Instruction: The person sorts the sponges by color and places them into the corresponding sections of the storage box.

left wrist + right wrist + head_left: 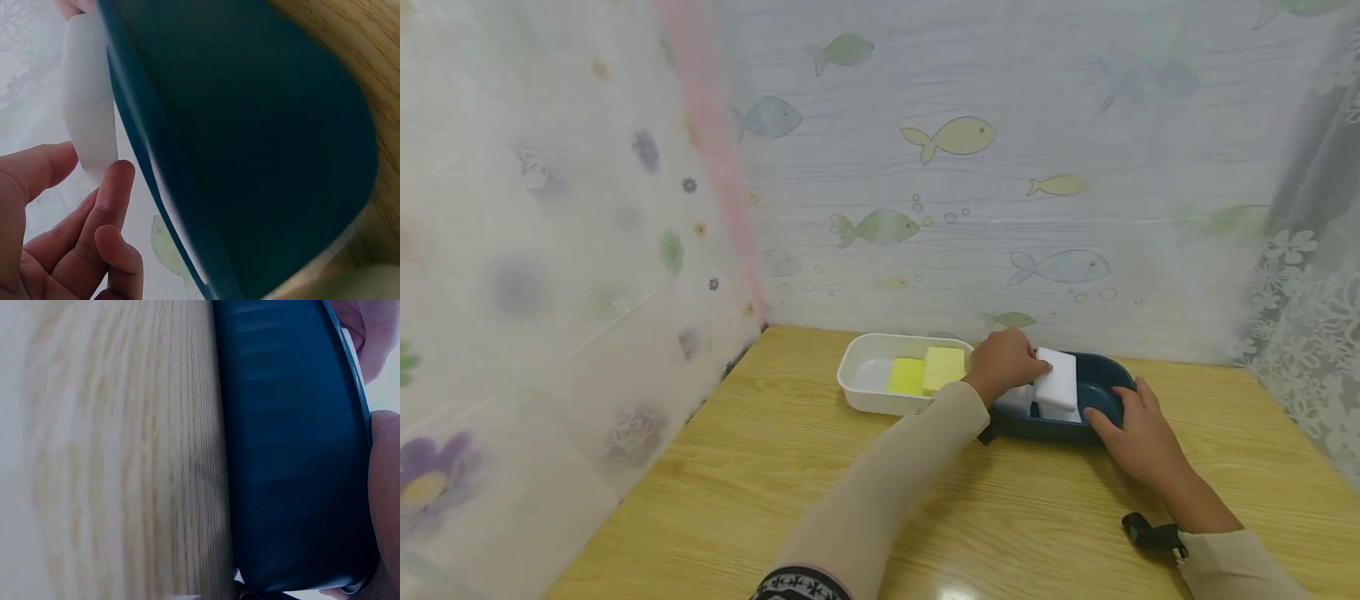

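A dark blue bin rests on the table. My left hand reaches over its left part and pinches a white sponge block by its left edge. In the left wrist view, the thumb and fingers meet at the end of the white block. The block stands tilted over the bin's middle, and another white piece shows just beneath it. My right hand grips the bin's right end, thumb at the near rim and fingers round the far side. The right wrist view shows the bin's outer wall close up.
A white bin stands to the left of the blue one, with a bright yellow sponge and a pale yellow sponge in it. Curtains with printed fish and flowers hang behind and beside the wooden table.
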Demonstrator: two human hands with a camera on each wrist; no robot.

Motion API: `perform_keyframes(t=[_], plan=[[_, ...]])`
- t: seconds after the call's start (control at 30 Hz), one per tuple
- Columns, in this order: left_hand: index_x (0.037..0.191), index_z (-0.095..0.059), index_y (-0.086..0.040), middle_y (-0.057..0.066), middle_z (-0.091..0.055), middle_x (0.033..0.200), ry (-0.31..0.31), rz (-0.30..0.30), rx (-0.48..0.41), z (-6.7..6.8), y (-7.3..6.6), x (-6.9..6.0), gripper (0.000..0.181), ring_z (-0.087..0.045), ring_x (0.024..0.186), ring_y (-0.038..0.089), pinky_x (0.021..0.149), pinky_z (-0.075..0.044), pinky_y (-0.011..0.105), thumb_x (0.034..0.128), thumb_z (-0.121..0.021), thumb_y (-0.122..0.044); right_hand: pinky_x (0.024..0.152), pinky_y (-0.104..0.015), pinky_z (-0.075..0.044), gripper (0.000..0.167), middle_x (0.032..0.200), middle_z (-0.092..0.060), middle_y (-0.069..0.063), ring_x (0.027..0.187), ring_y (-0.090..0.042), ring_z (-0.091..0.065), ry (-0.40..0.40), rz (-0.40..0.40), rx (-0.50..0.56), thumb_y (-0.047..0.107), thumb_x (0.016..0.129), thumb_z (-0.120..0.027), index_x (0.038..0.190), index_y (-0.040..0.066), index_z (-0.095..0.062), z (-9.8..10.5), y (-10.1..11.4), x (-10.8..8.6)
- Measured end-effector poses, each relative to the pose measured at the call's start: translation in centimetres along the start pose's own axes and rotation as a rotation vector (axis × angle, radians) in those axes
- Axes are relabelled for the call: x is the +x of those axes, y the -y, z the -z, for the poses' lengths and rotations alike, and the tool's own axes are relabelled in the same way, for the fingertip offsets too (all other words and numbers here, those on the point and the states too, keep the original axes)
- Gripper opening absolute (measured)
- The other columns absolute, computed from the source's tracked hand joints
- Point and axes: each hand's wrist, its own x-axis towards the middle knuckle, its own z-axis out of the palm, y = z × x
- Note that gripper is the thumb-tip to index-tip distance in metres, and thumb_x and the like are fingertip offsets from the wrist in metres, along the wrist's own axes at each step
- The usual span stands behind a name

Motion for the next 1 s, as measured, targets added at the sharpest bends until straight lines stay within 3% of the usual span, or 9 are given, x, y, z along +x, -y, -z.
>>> perform_keyframes(t=[0.17, 0.33, 0.73, 0.9, 1.0], plan=[[0.054, -0.058, -0.023, -0.01, -0.048, 0.05, -0.024, -0.024, 0.118, -0.9, -0.6, 0.1, 0.048, -0.046, 0.049, 0.009, 0.044, -0.037, 0.028, 0.089, -0.075, -0.051, 0.105, -0.08, -0.027, 0.089, 0.161, 0.004, -0.045, 0.141, -0.069, -0.018, -0.003, 0.004, -0.003, 0.054, 0.107, -0.045, 0.151, -0.021, -0.025, -0.1, -0.2, 0.1], [0.064, -0.063, -0.024, -0.009, -0.056, 0.056, -0.025, -0.067, 0.198, -1.6, -0.9, 0.0, 0.038, -0.051, 0.05, 0.01, 0.046, -0.041, 0.03, 0.0905, -0.073, -0.05, 0.105, -0.08, -0.027, 0.089, 0.161, 0.003, -0.045, 0.141, -0.069, -0.018, -0.003, 0.011, -0.005, 0.054, 0.107, -0.045, 0.151, -0.02, -0.025, -0.1, -0.2, 0.2], [0.077, -0.065, -0.027, -0.011, -0.062, 0.07, 0.011, -0.051, 0.291, -2.0, -1.6, -0.2, 0.029, -0.058, 0.065, 0.009, 0.073, -0.049, 0.035, 0.0908, -0.074, -0.051, 0.105, -0.079, -0.028, 0.088, 0.162, 0.005, -0.044, 0.141, -0.069, -0.018, 0.01, 0.001, 0.003, 0.053, 0.107, -0.044, 0.153, -0.019, -0.023, -0.1, -0.1, 0.1], [0.078, -0.067, -0.027, -0.011, -0.063, 0.071, 0.033, -0.053, 0.317, -2.1, -1.9, -0.2, 0.031, -0.06, 0.067, 0.009, 0.075, -0.05, 0.035, 0.0903, -0.075, -0.055, 0.105, -0.079, -0.028, 0.087, 0.162, 0.005, -0.044, 0.142, -0.068, -0.017, 0.006, -0.002, 0.002, 0.052, 0.107, -0.045, 0.153, -0.018, -0.024, -0.1, -0.2, 0.0], [0.076, -0.066, -0.027, -0.01, -0.063, 0.068, 0.045, -0.077, 0.316, -2.2, -1.8, -0.2, 0.034, -0.06, 0.064, 0.009, 0.068, -0.051, 0.033, 0.0903, -0.074, -0.057, 0.105, -0.079, -0.027, 0.086, 0.162, 0.004, -0.044, 0.142, -0.068, -0.017, 0.003, -0.001, 0.002, 0.051, 0.107, -0.045, 0.153, -0.018, -0.024, -0.1, -0.2, -0.1]])
